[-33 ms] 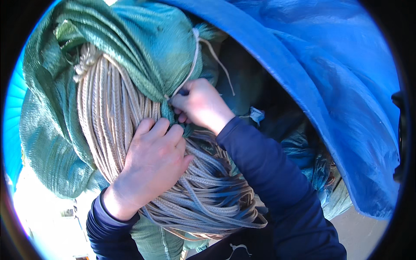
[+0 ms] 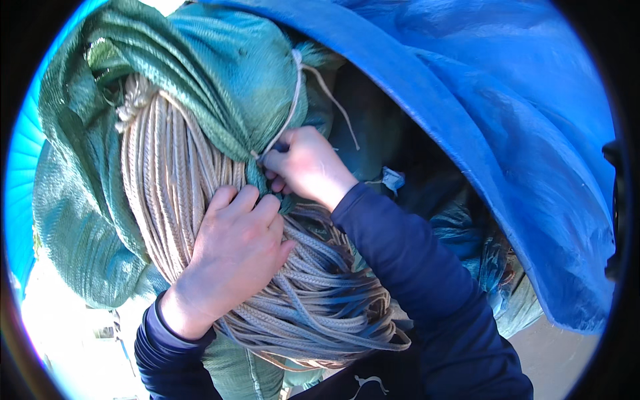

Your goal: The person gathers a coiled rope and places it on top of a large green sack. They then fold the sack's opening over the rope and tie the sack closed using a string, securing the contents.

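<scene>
A thick coil of braided off-white rope bulges out of a green woven sack. My left hand lies across the coil with its fingers curled, gripping the strands beside a gathered strip of sack cloth; the fingertips are hidden. Just beyond it, my right hand is closed in a pinch where a thin white string meets the gathered sack edge. That string runs up from the fingers to a knot on the sack, and its loose end hangs to the right.
A large blue tarp drapes over the right side. Beneath it, in shadow, lie more green sacks and a small pale tag. A knotted rope bunch sits at the coil's upper left end. Grey ground shows at lower right.
The view has shifted very slightly. Both hands keep their hold, and the right thumb and fingers have shifted only a little.
</scene>
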Demonstrator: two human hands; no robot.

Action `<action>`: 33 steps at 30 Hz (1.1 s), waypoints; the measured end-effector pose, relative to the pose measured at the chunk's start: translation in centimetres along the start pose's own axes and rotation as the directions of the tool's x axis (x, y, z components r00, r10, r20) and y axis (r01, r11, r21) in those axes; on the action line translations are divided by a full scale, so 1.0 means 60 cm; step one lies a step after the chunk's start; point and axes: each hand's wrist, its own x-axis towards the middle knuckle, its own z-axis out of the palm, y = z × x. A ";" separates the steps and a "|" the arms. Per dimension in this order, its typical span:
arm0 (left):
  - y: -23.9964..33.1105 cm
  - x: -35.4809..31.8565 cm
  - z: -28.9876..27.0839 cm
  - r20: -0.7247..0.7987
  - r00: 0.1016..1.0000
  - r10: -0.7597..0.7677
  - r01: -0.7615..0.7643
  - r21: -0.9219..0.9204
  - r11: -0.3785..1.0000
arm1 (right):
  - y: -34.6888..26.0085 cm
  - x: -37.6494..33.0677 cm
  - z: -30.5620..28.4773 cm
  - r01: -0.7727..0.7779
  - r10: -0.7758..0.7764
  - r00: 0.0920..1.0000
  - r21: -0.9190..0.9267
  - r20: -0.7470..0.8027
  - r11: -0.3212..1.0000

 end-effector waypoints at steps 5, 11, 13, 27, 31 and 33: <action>-0.004 0.003 0.001 -0.045 0.998 0.034 -0.030 0.071 0.997 | 0.015 -0.007 0.015 0.170 -0.122 0.970 0.225 -0.211 0.959; -0.007 -0.001 0.005 -0.052 0.997 0.050 -0.046 0.080 0.996 | 0.046 -0.007 0.021 0.185 -0.194 0.952 -0.059 -0.236 0.981; -0.007 -0.001 0.005 -0.045 0.998 0.053 -0.049 0.086 0.995 | 0.050 -0.009 0.020 0.188 -0.178 0.959 0.027 -0.220 0.982; -0.005 0.002 0.008 -0.056 0.998 0.027 -0.024 0.057 0.998 | 0.028 0.010 0.002 0.051 -0.043 0.998 0.144 -0.053 0.988; -0.005 0.006 0.004 -0.051 0.998 0.037 -0.033 0.073 0.997 | 0.029 0.004 0.005 0.071 -0.062 0.993 0.092 -0.097 0.993; -0.004 0.006 0.004 -0.038 0.998 0.047 -0.043 0.112 0.993 | 0.030 0.001 0.008 0.053 -0.029 0.994 0.237 -0.101 0.970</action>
